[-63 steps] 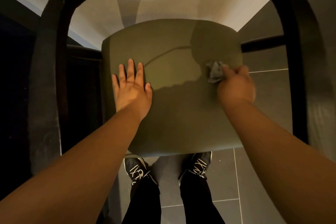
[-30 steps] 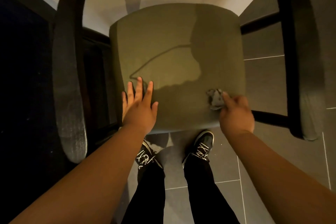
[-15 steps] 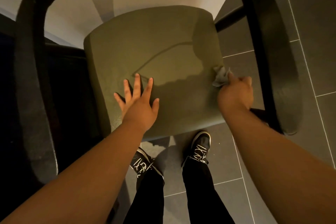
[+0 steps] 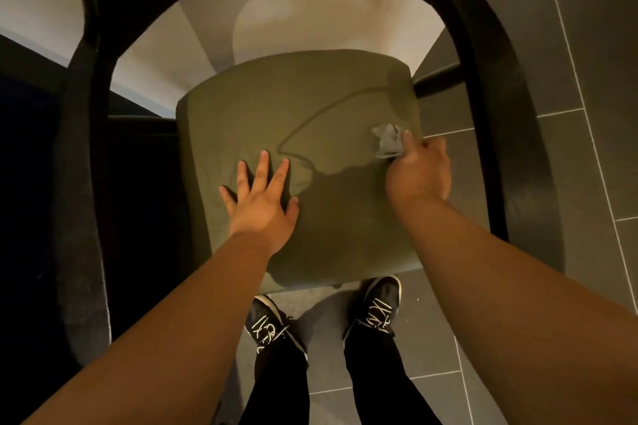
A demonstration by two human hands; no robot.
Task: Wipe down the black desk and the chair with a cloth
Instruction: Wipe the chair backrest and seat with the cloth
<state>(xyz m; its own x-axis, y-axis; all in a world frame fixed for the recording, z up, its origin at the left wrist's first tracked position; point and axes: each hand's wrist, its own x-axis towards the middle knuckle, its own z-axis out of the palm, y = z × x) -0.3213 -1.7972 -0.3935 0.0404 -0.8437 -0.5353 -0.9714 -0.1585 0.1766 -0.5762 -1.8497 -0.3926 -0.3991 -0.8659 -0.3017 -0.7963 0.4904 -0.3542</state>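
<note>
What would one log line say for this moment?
step: chair wipe | left hand: flat on olive seat cushion, fingers spread | right hand: grips crumpled gray cloth at cushion's right edge

Floor [image 4: 587,62]: dark grey tiles, pale grout lines | Left shoe [image 4: 267,324], Right shoe [image 4: 378,307]: black, white laces, standing apart on tiles | Trousers [image 4: 376,376]: black | Pale surface [image 4: 310,21]: off-white, partly shadowed, top of view

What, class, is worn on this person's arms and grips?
Nothing visible: the left grip and right grip show no gloves, watch or bands, and the left forearm and right forearm are bare, with no sleeves in view.
</note>
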